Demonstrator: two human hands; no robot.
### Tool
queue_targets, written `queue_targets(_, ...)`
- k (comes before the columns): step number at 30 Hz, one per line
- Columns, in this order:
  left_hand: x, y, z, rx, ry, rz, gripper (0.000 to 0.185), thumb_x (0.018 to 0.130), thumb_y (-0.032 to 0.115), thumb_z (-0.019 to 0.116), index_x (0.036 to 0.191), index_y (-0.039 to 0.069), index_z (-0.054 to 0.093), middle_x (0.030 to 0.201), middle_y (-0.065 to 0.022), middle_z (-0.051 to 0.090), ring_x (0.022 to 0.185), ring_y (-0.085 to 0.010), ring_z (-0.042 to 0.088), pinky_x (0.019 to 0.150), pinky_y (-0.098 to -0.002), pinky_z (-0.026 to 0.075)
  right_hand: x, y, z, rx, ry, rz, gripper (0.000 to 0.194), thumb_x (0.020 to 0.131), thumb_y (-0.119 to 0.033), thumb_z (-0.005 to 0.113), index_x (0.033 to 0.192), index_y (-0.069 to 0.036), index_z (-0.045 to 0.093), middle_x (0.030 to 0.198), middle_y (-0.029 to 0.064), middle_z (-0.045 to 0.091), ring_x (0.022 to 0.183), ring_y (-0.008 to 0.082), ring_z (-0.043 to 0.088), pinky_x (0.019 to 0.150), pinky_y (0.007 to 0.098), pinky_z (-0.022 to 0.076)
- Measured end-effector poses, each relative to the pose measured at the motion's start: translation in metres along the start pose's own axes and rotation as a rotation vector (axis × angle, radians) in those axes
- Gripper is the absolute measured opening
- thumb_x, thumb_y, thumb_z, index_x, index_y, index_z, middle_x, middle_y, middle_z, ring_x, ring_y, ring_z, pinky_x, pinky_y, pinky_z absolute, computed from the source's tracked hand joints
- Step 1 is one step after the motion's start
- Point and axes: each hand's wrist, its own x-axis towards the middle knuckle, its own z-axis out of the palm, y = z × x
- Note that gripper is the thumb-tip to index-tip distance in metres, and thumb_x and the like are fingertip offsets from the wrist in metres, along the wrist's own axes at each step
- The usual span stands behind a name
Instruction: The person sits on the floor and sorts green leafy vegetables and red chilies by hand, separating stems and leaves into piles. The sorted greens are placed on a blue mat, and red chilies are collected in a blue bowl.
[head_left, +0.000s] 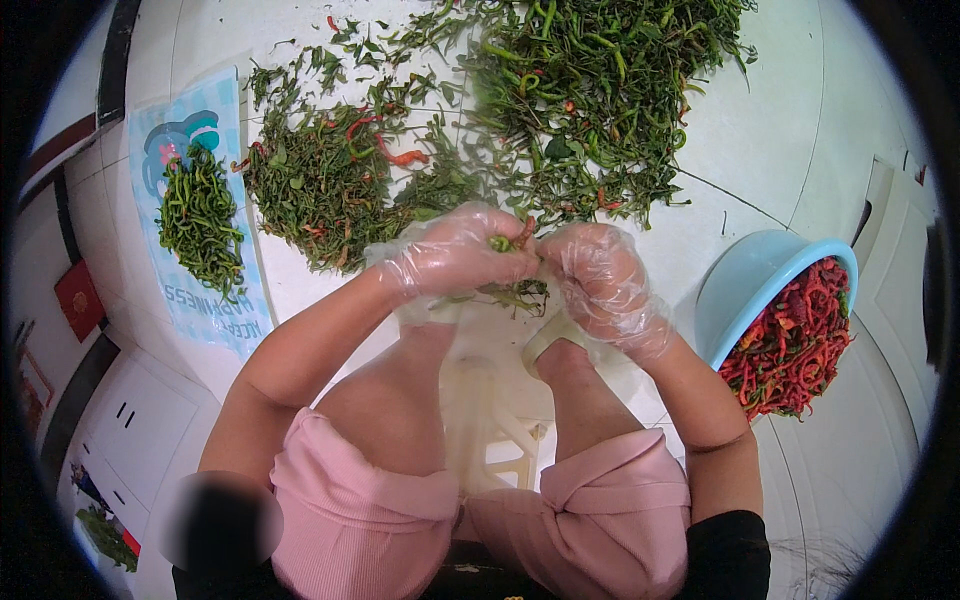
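Note:
Both my hands wear clear plastic gloves and meet above the floor in front of my feet. My left hand (472, 247) is closed around a few chili peppers (501, 243), one green and one reddish, which show between thumb and fingers. Close against its fingertips is my right hand (600, 277), fingers curled; whether something is pinched in it cannot be seen. Beyond them lie a large heap of green chilies with leaves and stems (600, 97) and a smaller heap of leaves and stems (330, 187) with some red chilies in it.
On the left, a pile of green chilies (199, 225) lies on a light blue printed plastic sheet (150, 247). At right stands a light blue basin (742, 285), with red chilies (795, 337) in it. Scraps of leaf (367, 52) are scattered over the tiled floor. A pale plastic stool (517, 442) shows between my legs.

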Motion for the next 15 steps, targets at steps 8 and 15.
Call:
queue_targets(8, -0.003, -0.003, -0.018, 0.044, -0.122, 0.258, 0.026, 0.08, 0.027, 0.071, 0.09, 0.003, 0.069, 0.083, -0.0162, 0.066, 0.08, -0.0247, 0.066, 0.075, -0.0353, 0.051, -0.001, 0.005, 0.005, 1.192, -0.206, 0.914, 0.008, 0.085, -0.005, 0.066, 0.091, 0.0, 0.064, 0.08, 0.0015, 0.062, 0.07, 0.0132, 0.058, 0.063, 0.0309, 0.0484)
queue_targets(15, -0.005, -0.035, -0.036, -0.328, 0.268, -0.081, 0.022, 0.083, 0.024, 0.075, 0.088, 0.007, 0.063, 0.087, -0.0003, 0.061, 0.081, -0.0093, 0.055, 0.076, -0.0274, 0.047, 0.028, 0.024, 0.022, -0.093, 0.138, 0.312, 0.019, 0.079, -0.016, 0.071, 0.092, -0.004, 0.063, 0.079, 0.0103, 0.062, 0.067, 0.0234, 0.059, 0.063, 0.037, 0.0484)
